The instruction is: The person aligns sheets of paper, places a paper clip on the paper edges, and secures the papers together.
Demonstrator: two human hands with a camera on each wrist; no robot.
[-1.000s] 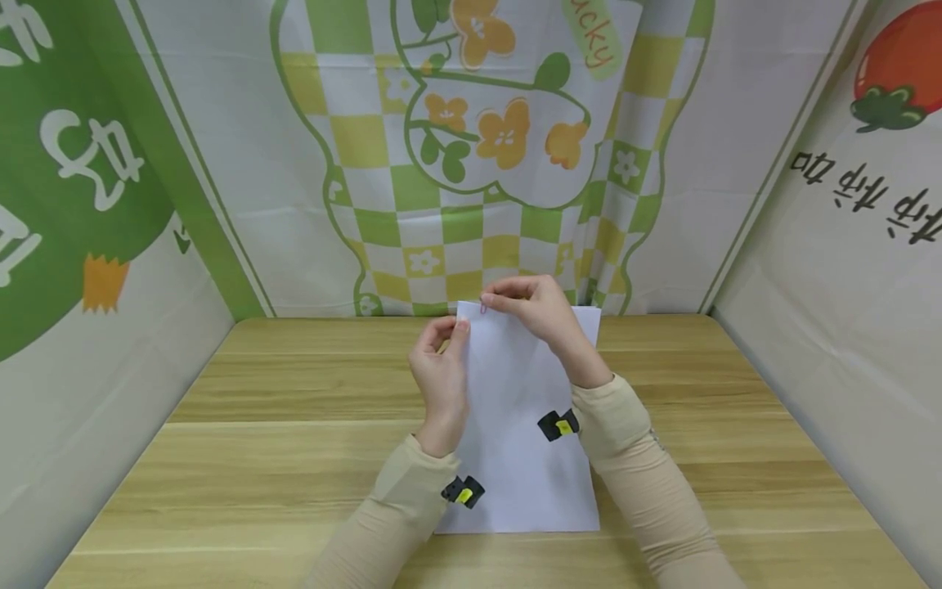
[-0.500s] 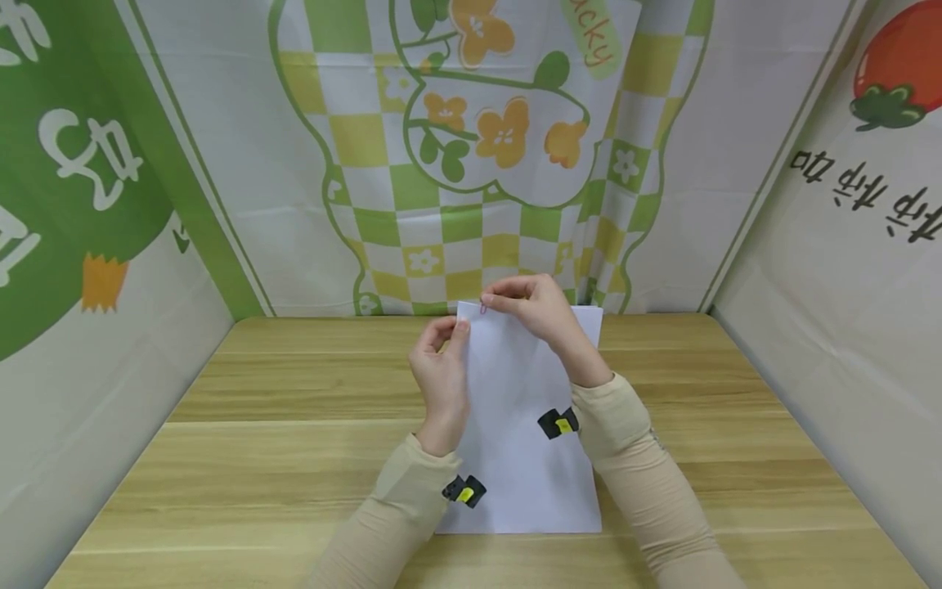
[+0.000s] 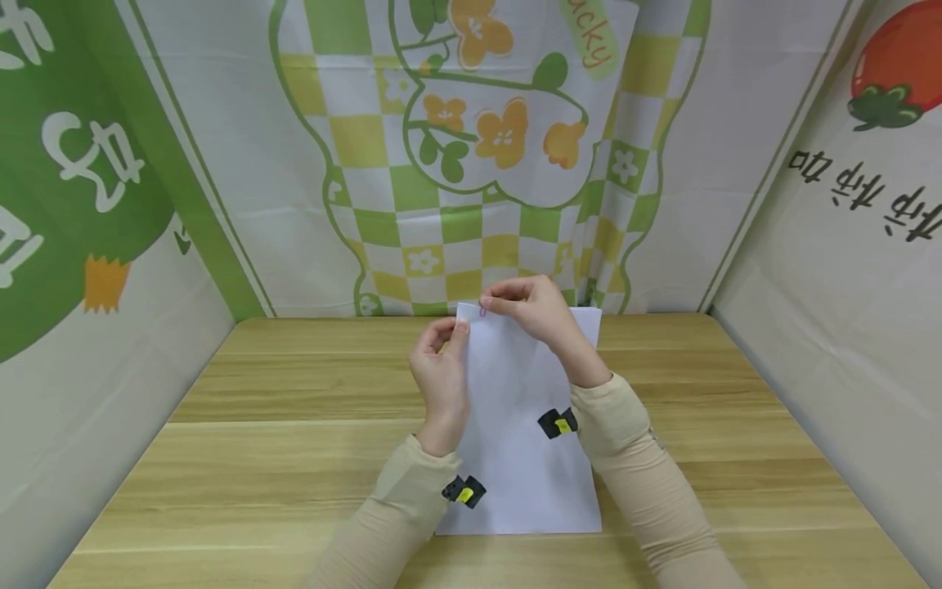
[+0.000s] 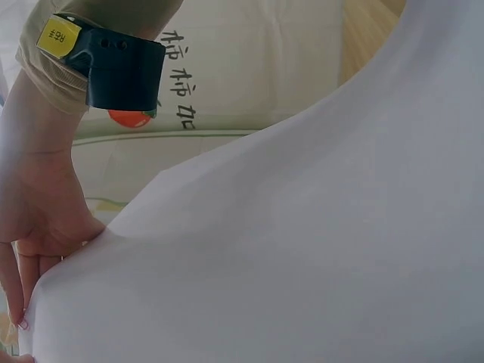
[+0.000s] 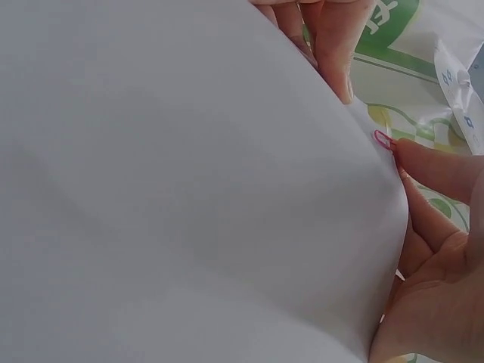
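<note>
In the head view a white paper sheet (image 3: pixel 522 466), possibly a stack, reaches from near the table's front toward the back, its far end raised. My left hand (image 3: pixel 441 388) pinches its left edge close to the far left corner, thumb on the near face. My right hand (image 3: pixel 545 315) pinches a small pink paper clip (image 3: pixel 482 311) at the sheet's top edge, just right of that corner. From the right wrist, the paper clip's loop (image 5: pixel 383 139) shows over the paper's face, its other end hidden under the right thumb (image 5: pixel 435 166). The sheet bows between the hands.
The wooden table (image 3: pixel 294 458) spreads on both sides of the paper. Behind it hangs a checkered green and yellow cloth (image 3: pixel 471 221), and printed cloth walls close in the left and right. Each wrist carries a black camera mount with a yellow label.
</note>
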